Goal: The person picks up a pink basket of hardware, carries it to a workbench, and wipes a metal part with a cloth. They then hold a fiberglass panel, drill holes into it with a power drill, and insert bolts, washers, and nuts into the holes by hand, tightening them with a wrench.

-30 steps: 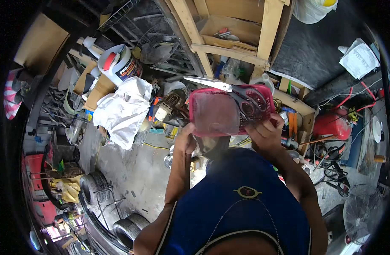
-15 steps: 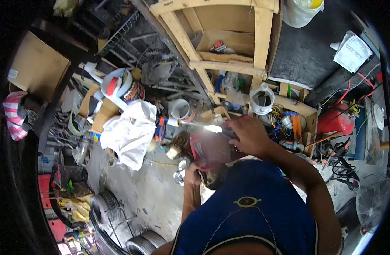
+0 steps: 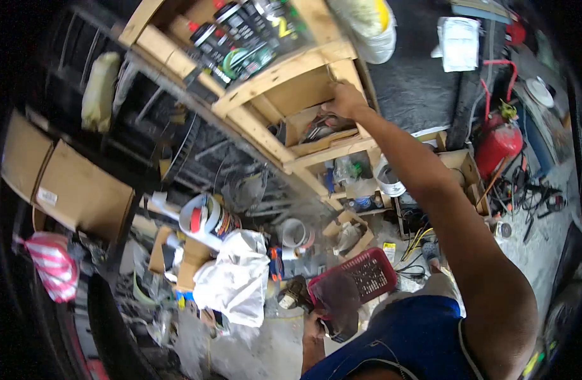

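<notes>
My right hand [image 3: 346,100] is raised to the compartment of a wooden shelf [image 3: 316,60], beside its right post. Its fingers are bent, and a thin piece sticks up by them; what it is I cannot make out. Under the hand, several tools [image 3: 319,128] lie in a cardboard-lined section. Low in front of my body, my left hand [image 3: 314,324] is closed on the edge of a dark object [image 3: 343,327], whose kind is blurred. Right behind that object stands a pink basket [image 3: 379,269] with a perforated bottom.
Black bottles [image 3: 211,41] fill the upper shelf. A white sack [image 3: 234,278] and a bucket [image 3: 192,218] stand left, near a small pail [image 3: 295,233]. A white cut-open container [image 3: 390,180] is beneath my right forearm. A red tank [image 3: 498,149] and cables stand right.
My right hand has moved from in front of my body up and forward to the shelf. The view has shifted, showing the bottles and the pink basket more fully. My left hand keeps its hold.
</notes>
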Demonstrator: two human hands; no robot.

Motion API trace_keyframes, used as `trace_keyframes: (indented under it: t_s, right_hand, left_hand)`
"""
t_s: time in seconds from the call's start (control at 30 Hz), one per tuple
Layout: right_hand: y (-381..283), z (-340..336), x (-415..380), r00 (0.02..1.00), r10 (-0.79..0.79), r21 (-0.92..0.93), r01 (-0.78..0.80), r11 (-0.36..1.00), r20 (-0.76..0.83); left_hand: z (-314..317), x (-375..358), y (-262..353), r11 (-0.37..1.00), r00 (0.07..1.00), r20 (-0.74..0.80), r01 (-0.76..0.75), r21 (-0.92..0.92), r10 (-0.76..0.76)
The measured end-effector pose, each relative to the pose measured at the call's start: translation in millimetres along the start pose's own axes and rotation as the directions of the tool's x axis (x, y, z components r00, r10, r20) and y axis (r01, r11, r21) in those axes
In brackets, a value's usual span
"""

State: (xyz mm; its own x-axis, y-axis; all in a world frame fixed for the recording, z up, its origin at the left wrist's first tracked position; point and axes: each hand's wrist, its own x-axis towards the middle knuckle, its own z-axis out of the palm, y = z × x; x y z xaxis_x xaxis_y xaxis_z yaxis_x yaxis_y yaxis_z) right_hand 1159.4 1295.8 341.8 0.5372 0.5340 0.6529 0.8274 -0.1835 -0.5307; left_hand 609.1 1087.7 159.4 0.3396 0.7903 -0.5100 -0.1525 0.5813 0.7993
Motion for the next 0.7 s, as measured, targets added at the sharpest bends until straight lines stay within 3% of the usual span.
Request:
trace_keyframes:
  t_s: [0.03, 0.07, 0.1, 0.13, 0.2, 0.27, 0.3, 0.33, 0.37, 0.4, 0.43, 0.47, 0.5, 0.53, 0.57, 0.6, 0.63, 0.67, 0.7]
  right_hand:
    - [-4, -13, 3, 0.999, 0.024, -0.016, -0.024, 1.000, -0.022]
    - [-7, -25, -4, 0.995, 0.066, 0.030, -0.069, 0.997, 0.074]
    - [-4, -34, -17, 0.979, 0.106, 0.066, -0.119, 0.991, 0.175]
    - [6, -41, -38, 0.995, 0.034, 0.043, -0.038, 0.998, 0.098]
    - [52, -63, -112, 0.984, -0.122, 0.133, 0.104, 0.986, 0.133]
    - [95, -95, -229, 0.989, 0.053, 0.045, -0.060, 0.997, 0.136]
    - [136, -96, -310, 0.958, 0.248, -0.145, -0.227, 0.963, 0.144]
    - [151, -137, -379, 0.677, 0.598, -0.255, -0.544, 0.799, 0.430]
    - [161, -174, -474, 0.761, 0.571, -0.285, -0.499, 0.819, 0.308]
    - [196, -192, -598, 0.500, 0.807, -0.469, -0.657, 0.590, 0.314]
    - [186, -236, -707, 0.270, 0.952, -0.453, -0.837, 0.307, 0.147]
    - [191, -242, -830, 0.037, 0.999, -0.497, -0.868, 0.020, -0.024]
    - [168, -296, -971, -0.035, 0.987, -0.481, -0.870, -0.108, -0.158]
    - [103, -352, -1017, -0.324, 0.873, -0.327, -0.833, -0.446, -0.365]
    - [35, -413, -990, -0.362, 0.861, -0.456, -0.737, -0.499, -0.356]
    - [9, -448, -1037, -0.625, 0.679, -0.239, -0.643, -0.728, -0.386]
    - [-32, -483, -1071, -0.527, 0.750, -0.328, -0.682, -0.654, -0.400]
    - [-78, -513, -1077, -0.584, 0.587, 0.092, -0.749, -0.657, -0.562]
    - [-121, -529, -1078, -0.562, 0.485, 0.246, -0.784, -0.569, -0.670]
  left_hand:
    - [-5, 2, -1, 0.996, 0.997, -0.002, 0.083, -0.031, -0.084]
    - [-9, -1, -3, 0.982, 0.984, -0.014, 0.176, -0.066, -0.178]
    - [24, -23, 16, 0.997, 0.997, -0.035, 0.075, 0.027, -0.074]
    - [31, -20, 18, 0.995, 0.996, -0.016, 0.090, 0.038, -0.090]
    - [30, -3, 21, 0.987, 0.989, 0.054, 0.130, 0.092, -0.135]
    - [30, 20, 18, 0.967, 0.968, 0.144, 0.180, 0.179, -0.206]
    - [35, 30, 15, 0.950, 0.949, 0.191, 0.204, 0.236, -0.251]
    - [43, 40, 12, 0.930, 0.925, 0.236, 0.225, 0.292, -0.298]
    - [52, 48, 8, 0.906, 0.899, 0.276, 0.236, 0.351, -0.341]
    - [63, 54, 1, 0.878, 0.869, 0.312, 0.240, 0.414, -0.384]
    - [76, 58, -4, 0.851, 0.839, 0.345, 0.234, 0.470, -0.421]
    - [91, 67, -9, 0.822, 0.809, 0.372, 0.220, 0.526, -0.455]
    - [100, 68, -14, 0.793, 0.779, 0.399, 0.196, 0.577, -0.483]
    - [120, 67, -22, 0.758, 0.749, 0.417, 0.171, 0.629, -0.515]
    - [135, 66, -30, 0.727, 0.722, 0.432, 0.141, 0.672, -0.540]
    - [151, 62, -39, 0.690, 0.693, 0.442, 0.110, 0.715, -0.570]
    - [164, 56, -48, 0.659, 0.663, 0.459, 0.070, 0.749, -0.592]
    - [185, 46, -61, 0.618, 0.628, 0.467, 0.029, 0.786, -0.623]
    - [200, 42, -72, 0.588, 0.583, 0.488, -0.022, 0.809, -0.649]
